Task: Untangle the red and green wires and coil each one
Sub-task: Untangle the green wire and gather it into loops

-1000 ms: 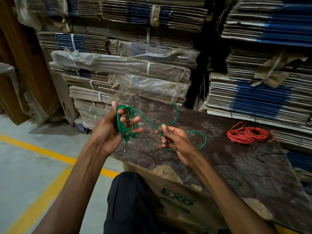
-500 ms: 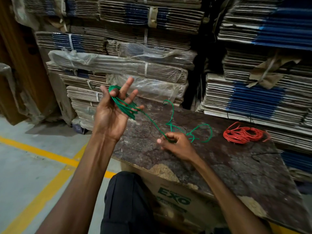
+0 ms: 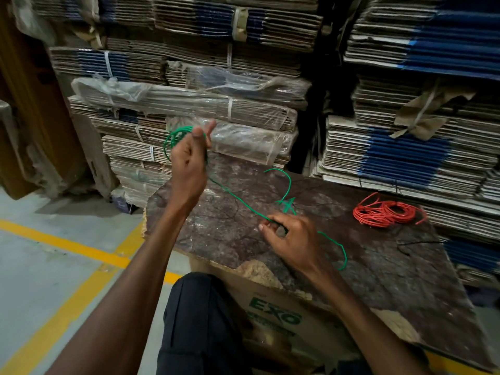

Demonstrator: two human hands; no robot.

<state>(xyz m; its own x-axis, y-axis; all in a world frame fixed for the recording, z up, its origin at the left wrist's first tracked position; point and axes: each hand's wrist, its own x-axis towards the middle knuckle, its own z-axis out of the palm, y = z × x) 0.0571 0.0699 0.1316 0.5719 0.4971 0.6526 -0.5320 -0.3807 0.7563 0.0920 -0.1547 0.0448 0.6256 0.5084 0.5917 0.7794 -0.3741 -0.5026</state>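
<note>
green wire half coiled, small snarl ahead

could have jammed: a small twist in the green wire [image 3: 244, 203], just past the right hand [image 3: 290, 238], likely to tighten into a knot if pulled hard toward the coil. loops could also have slipped off the raised left hand [image 3: 188, 161] if that grip loosened.

left hand held high, closed around the gathered green loops. right hand low over the worn board [image 3: 378, 266], pinched on the running strand, hands well apart. red wire [image 3: 385, 213] lay coiled on the board, far right.
</note>
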